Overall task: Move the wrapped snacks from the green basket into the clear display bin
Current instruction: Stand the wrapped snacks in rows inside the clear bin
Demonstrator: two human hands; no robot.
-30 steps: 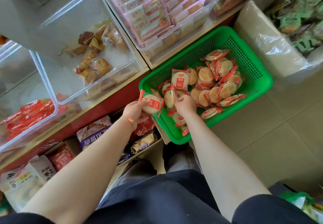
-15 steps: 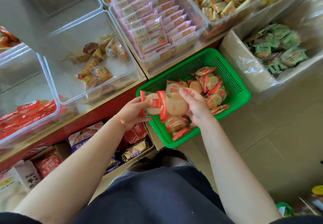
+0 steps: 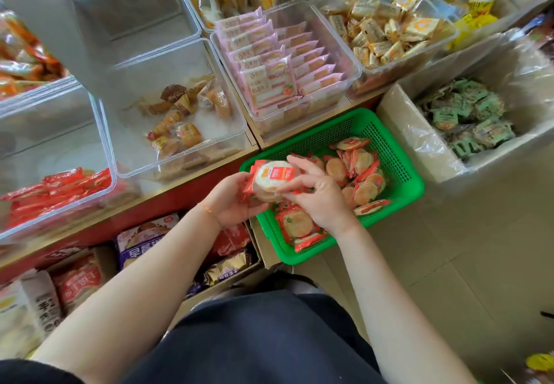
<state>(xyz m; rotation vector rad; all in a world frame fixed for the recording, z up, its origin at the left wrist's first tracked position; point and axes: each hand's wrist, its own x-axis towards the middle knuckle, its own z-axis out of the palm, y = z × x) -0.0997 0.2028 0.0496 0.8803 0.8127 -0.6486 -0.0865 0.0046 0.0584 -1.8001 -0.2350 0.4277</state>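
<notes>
A green basket (image 3: 398,155) sits on the floor at the foot of the shelf and holds several round rice crackers in red-edged clear wrappers (image 3: 362,170). Above its left corner, both hands hold a small stack of wrapped snacks (image 3: 271,178). My left hand (image 3: 230,200) grips the stack from below and the left. My right hand (image 3: 317,194) holds it from the right, fingers over its top edge. A clear display bin (image 3: 111,155) with red-wrapped snacks stands on the shelf at the left.
More clear bins line the shelf: brown and orange buns (image 3: 180,125), pink wafer packs (image 3: 278,68), yellow packets (image 3: 386,29). A lined box with green packets (image 3: 467,113) stands right of the basket. Snack bags (image 3: 144,242) fill cartons under the shelf. Tiled floor lies at the right.
My right hand lifted snacks out of the basket and brought them against those in my left hand; both now hold one stack. The camera view tilted up toward the shelf.
</notes>
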